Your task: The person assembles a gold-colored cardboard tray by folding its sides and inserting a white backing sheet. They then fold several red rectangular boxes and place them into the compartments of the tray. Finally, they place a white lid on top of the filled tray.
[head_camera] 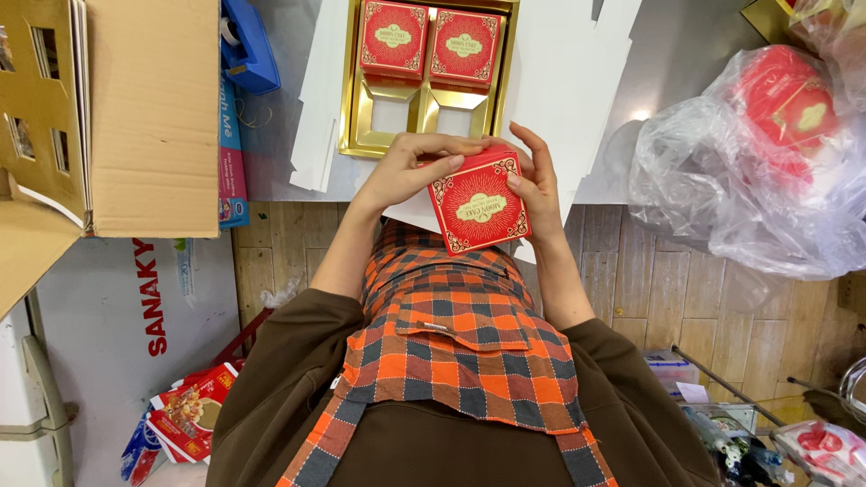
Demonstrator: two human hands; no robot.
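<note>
A small red box with gold ornament (pixel 475 202) is held between both hands just in front of my chest, near the table's edge. My left hand (pixel 417 164) grips its upper left corner. My right hand (pixel 534 185) holds its right side, fingers curled over the top. Beyond them on the table lies a gold tray (pixel 354 99) with four compartments. Two matching red boxes (pixel 394 38) (pixel 465 45) fill the far pair. The two near compartments hold nothing.
A large cardboard carton (pixel 149 113) stands at the left, with a blue tape dispenser (pixel 248 50) beside it. A clear plastic bag holding red boxes (pixel 767 149) sits at the right. White flat card (pixel 568 81) lies under the tray. Packages lie on the floor below.
</note>
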